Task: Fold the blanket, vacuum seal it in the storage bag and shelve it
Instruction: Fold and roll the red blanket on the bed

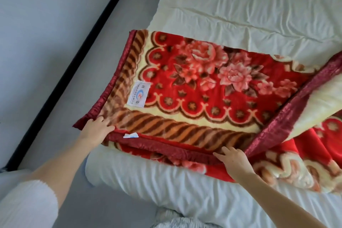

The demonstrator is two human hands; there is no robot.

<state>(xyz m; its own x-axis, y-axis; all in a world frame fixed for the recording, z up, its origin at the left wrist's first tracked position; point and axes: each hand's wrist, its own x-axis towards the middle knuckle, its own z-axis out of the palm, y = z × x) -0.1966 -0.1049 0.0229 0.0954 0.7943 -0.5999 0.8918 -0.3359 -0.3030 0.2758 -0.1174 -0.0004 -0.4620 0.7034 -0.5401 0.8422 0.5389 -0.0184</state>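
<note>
A thick red blanket (199, 79) with pink flowers, a cream and brown striped border and dark red satin trim lies partly folded on the bed. A white label (139, 94) sits near its left corner. My left hand (97, 128) grips the near left corner, fingers curled over the trim. My right hand (234, 159) rests on the near edge with the fingers spread, thumb along the trim. On the right, a flap shows its cream underside (318, 105) and crosses the folded part diagonally.
The bed has a wrinkled white sheet (249, 5) stretching away behind the blanket and below it toward me. Left of the bed runs a grey floor (118, 29), then a black baseboard (74, 59) along a pale wall.
</note>
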